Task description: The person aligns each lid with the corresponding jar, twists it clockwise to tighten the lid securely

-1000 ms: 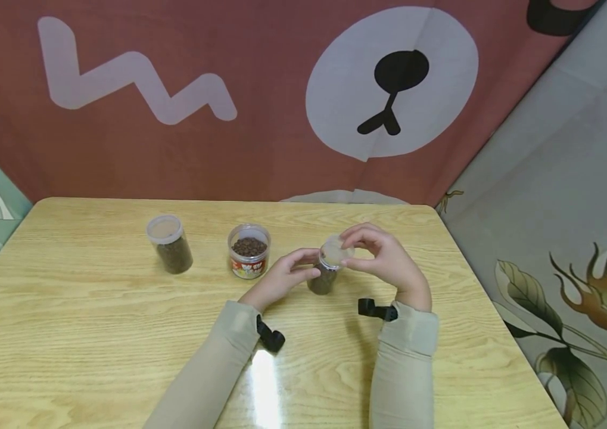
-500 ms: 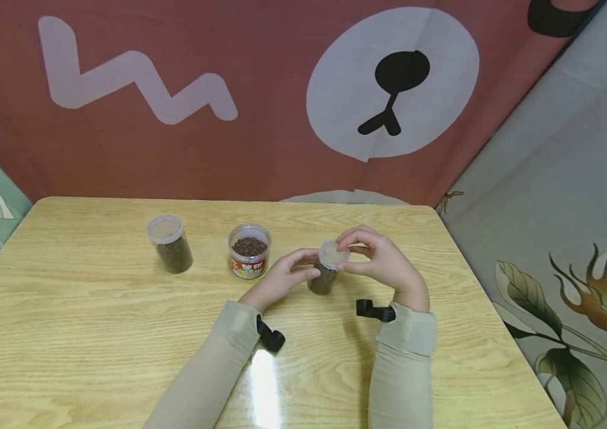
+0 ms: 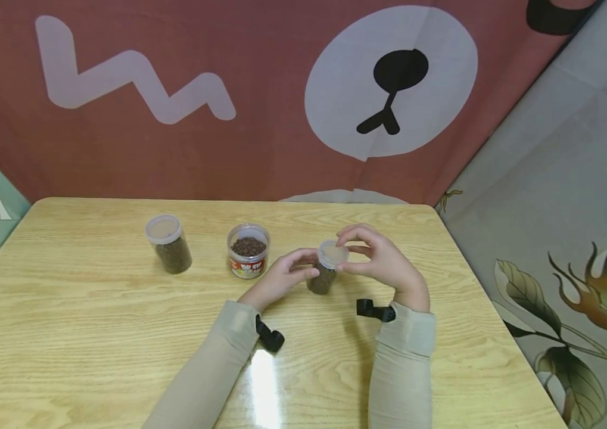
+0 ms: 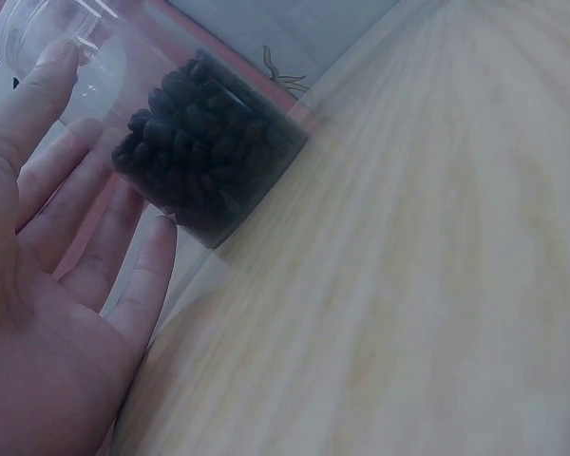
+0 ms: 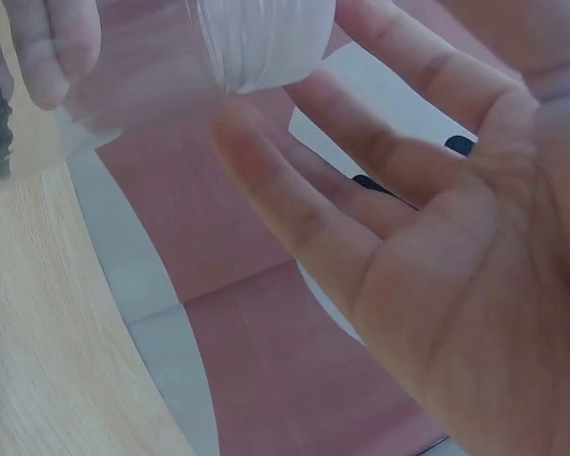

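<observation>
A clear plastic jar (image 3: 321, 282), part filled with dark bean-like pieces, stands on the table right of centre. My left hand (image 3: 283, 276) holds it near the top, thumb on the near side and fingers behind. In the left wrist view the dark pieces (image 4: 209, 133) show through the jar's wall. A translucent whitish lid (image 3: 333, 255) sits on the jar's mouth. My right hand (image 3: 386, 260) holds the lid's edge between thumb and fingers. Up close in the right wrist view, the ribbed side of the lid (image 5: 271, 43) shows beside the fingers.
To the left stands an uncovered jar (image 3: 248, 266) with a colourful label and brown pieces inside. Farther left is a lidded jar (image 3: 173, 255) of dark contents. The wooden table (image 3: 94, 333) meets a red-brown cloth (image 3: 260, 149) at the back.
The lid was tilted above the jar's mouth one second ago and now lies flat on it. My right hand has lowered slightly leftward with it; the left hand stays put.
</observation>
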A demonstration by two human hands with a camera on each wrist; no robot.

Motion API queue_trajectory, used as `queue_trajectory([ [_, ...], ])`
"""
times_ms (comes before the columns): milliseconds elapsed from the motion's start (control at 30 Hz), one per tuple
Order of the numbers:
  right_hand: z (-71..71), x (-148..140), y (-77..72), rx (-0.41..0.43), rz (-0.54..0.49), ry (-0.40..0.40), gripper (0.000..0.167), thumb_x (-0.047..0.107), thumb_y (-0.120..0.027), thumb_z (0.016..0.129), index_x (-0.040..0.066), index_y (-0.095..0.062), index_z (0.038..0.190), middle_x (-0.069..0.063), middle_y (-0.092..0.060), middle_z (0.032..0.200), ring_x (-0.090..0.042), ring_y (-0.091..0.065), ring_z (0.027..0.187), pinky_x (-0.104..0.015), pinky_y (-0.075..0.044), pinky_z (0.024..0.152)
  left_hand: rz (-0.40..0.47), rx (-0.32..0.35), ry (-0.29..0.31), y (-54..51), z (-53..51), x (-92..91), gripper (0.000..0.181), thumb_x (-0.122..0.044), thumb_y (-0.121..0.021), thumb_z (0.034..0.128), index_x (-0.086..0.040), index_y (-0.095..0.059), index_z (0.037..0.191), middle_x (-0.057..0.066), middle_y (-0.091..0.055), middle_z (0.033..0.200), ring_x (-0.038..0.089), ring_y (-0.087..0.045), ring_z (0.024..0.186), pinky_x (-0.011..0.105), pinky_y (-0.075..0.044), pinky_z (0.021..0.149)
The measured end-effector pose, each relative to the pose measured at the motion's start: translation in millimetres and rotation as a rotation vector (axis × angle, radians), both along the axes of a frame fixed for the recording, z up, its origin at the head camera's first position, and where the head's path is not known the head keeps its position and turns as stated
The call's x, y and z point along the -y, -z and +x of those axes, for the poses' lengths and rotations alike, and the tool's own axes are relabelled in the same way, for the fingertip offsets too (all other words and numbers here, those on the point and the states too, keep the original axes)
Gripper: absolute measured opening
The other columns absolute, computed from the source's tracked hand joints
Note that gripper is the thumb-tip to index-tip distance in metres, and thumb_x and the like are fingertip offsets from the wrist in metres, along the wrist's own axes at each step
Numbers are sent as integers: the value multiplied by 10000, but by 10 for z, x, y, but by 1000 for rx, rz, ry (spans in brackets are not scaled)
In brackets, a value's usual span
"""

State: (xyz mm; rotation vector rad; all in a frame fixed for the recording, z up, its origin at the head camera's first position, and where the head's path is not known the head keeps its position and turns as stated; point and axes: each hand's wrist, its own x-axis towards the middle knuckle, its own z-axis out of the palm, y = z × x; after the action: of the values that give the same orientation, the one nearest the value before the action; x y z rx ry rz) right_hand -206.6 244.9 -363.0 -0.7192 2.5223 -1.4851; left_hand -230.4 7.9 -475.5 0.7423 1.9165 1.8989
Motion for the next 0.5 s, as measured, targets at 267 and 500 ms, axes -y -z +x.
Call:
queue_trajectory([
  [267, -14, -25, 15, 103, 86, 36, 520, 141, -747, 942, 56, -563, 1422, -136, -528, 1461, -368, -568, 1238, -440, -551, 956, 3, -3, 3, 9, -4, 1, 463, -203, -641, 1020, -118, -529, 1461, 76, -574, 1431, 252, -538, 1328, 415, -433, 1119],
  [500, -15, -26, 34, 132, 92, 36, 473, 170, -759, 935, 82, -624, 1379, -115, -595, 1389, -328, -594, 1188, -416, -556, 923, 14, -7, 5, 7, -4, -2, 452, -193, -639, 1020, -119, -536, 1454, 72, -580, 1426, 244, -542, 1323, 406, -433, 1119],
])
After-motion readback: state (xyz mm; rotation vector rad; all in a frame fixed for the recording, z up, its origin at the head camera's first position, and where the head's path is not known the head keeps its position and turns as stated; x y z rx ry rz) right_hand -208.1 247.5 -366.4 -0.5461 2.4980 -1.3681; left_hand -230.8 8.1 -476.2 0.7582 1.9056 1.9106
